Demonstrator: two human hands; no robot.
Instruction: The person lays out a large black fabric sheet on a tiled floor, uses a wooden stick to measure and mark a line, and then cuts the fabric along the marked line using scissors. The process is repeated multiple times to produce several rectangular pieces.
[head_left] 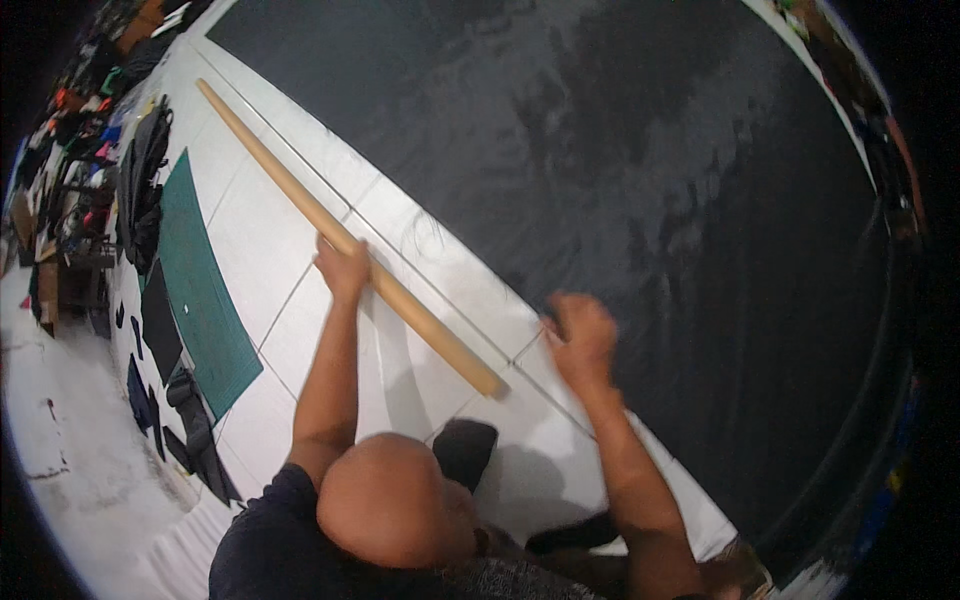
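Observation:
My left hand [343,267] is wrapped round a long tan tube [420,320], near the tube's middle. The tube slants from the far left toward me, over white floor tiles. My right hand [585,340] is above the near left edge of a wide, shiny black sheet [680,250]. Its fingers are loosely bent, with a gap between thumb and forefinger. I see nothing in it, though the hand is slightly blurred.
A green mat [205,300] and a dark strap [195,430] lie at the left beside several black pieces. Behind them is a dark bag [145,170]. Mixed clutter [80,160] fills the far left. A dark shoe [465,450] is near the tube's close end.

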